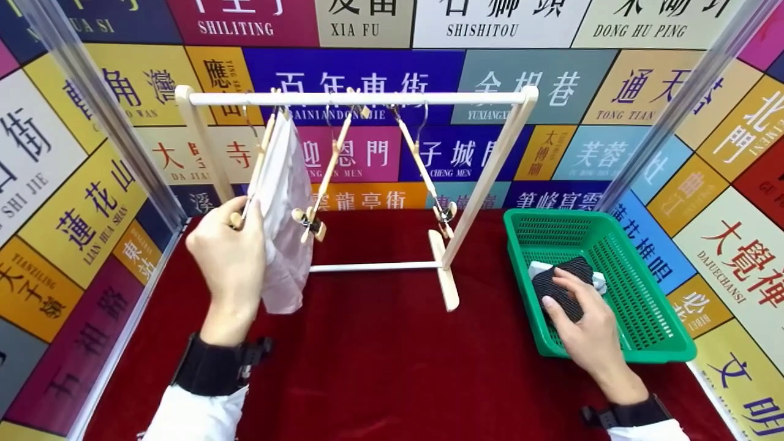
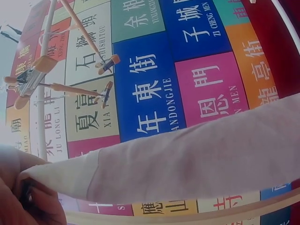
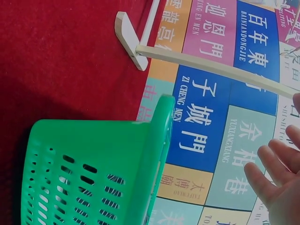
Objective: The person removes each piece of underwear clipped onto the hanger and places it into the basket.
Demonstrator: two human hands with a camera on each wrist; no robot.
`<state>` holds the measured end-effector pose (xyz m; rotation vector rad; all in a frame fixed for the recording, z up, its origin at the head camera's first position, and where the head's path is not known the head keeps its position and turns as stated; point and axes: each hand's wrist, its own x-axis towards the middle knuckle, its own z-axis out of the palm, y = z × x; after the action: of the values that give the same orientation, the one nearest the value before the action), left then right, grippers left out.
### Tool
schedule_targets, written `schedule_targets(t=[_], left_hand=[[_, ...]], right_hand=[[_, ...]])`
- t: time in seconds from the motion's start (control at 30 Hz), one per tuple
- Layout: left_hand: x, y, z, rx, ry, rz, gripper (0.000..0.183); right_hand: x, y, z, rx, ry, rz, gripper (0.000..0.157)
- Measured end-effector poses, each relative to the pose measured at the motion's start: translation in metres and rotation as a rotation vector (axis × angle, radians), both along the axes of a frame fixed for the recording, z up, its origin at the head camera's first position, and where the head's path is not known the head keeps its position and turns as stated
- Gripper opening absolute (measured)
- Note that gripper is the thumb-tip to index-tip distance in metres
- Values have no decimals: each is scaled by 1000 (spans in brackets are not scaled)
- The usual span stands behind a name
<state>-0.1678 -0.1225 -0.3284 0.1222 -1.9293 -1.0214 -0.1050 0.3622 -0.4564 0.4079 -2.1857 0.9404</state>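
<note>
My left hand point(image 1: 229, 251) pinches the near clip of a wooden hanger at the left of the rack, where a pale pink cloth garment point(image 1: 285, 226) hangs. In the left wrist view, the garment point(image 2: 187, 154) stretches away from the curled fingers point(image 2: 42, 206), which mostly hide the clip. My right hand point(image 1: 585, 324) is over the green basket point(image 1: 667, 343), its fingers overlapping a dark, finely striped cloth point(image 1: 576, 269) in the head view. The right wrist view shows that hand point(image 3: 281, 187) with fingers spread loosely above the basket's rim, holding nothing.
The wooden drying rack point(image 1: 490, 177) stands on a dark red cloth point(image 1: 380, 367). Two bare hangers with clips, one a middle hanger point(image 1: 334, 159) and one a right hanger point(image 1: 419, 153), hang from its rail. Light cloth point(image 1: 600, 282) lies under the dark one. Sign-covered walls point(image 1: 612, 67) enclose the table.
</note>
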Motion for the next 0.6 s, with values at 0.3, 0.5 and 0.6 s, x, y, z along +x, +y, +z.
schedule_targets(t=[0.3, 0.5, 0.6], left_hand=[[-3, -2, 0, -47, 56, 11, 13], [-5, -3, -2, -86, 91, 26, 15], [-5, -3, -2, -90, 83, 24, 14]], right_hand=[[5, -8, -6, 18, -5, 26, 46], [7, -11, -10, 15, -15, 50, 47], [8, -12, -12, 17, -17, 50, 47]])
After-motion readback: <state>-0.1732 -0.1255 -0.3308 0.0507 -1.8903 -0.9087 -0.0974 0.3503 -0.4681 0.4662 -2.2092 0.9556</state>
